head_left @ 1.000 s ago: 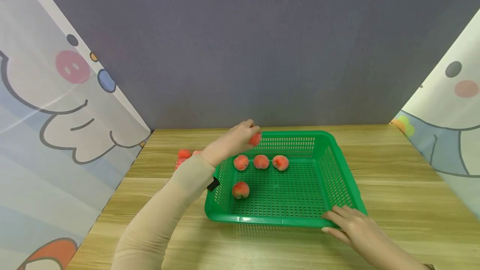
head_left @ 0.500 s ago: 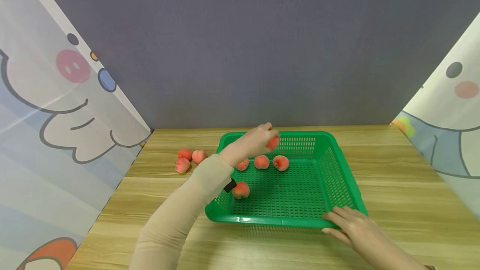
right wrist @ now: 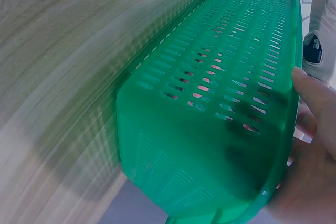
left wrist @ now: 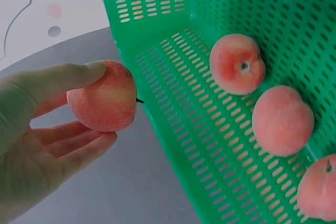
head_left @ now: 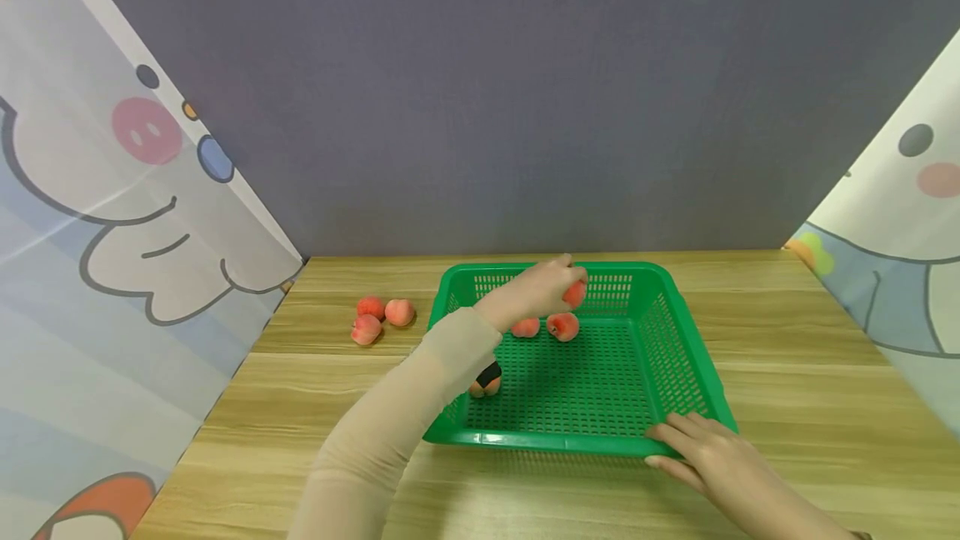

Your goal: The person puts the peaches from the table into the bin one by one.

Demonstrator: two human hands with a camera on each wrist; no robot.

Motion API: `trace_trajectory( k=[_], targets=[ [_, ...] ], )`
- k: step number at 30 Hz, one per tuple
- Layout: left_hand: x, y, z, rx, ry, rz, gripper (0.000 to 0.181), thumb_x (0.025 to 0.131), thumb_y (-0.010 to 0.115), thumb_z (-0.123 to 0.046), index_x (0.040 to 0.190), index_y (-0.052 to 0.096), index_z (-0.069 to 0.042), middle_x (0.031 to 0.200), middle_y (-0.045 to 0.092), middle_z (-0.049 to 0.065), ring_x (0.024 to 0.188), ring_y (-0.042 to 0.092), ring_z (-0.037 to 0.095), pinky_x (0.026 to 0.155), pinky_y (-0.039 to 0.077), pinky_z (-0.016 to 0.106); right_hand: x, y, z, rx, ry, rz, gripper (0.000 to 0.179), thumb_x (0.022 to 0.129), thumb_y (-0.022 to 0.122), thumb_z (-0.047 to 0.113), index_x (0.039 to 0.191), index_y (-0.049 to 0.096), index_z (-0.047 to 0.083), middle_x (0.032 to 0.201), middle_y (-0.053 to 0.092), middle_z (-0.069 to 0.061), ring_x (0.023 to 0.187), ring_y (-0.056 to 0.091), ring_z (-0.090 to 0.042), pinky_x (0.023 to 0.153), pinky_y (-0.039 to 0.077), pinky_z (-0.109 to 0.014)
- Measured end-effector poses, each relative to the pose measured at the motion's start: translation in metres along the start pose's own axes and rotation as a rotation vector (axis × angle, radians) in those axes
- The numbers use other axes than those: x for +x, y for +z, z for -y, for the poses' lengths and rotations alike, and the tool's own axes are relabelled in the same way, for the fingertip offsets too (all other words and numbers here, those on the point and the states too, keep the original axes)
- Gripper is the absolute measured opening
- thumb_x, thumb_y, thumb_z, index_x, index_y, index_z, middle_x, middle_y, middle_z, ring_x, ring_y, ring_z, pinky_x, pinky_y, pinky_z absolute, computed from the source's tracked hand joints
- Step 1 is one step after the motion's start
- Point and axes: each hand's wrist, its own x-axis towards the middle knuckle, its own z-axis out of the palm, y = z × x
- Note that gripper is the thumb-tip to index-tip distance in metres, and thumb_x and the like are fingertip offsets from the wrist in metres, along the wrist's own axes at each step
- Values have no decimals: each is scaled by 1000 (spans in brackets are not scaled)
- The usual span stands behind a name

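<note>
Peach (left wrist: 105, 100), likely light, bruisable and best held round its sides, hangs in the pinching fingers of the left hand (head_left: 531, 290) near the plastic basket (head_left: 562, 443), whose rim the right hand (head_left: 703, 450) grips.

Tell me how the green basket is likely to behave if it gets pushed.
The basket should hold its shape, since its walls stand straight. It is probably light for its size, as slots pierce its floor and walls. Being wide and low, it seems likelier to slide than tip, though the round peaches inside might roll.
</note>
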Motion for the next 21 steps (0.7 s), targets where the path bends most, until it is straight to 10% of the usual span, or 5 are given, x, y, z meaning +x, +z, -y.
trace_trajectory(
  k=[21],
  targets=[
    [35,30,-12,14,10,62,36,84,60,-20,119,53,-16,108,49,3,87,50,10,64,41,16,1,1,-1,28,-28,-21,20,72,68,34,88,63,22,86,56,13,77,56,-10,68,48,-40]
  ],
)
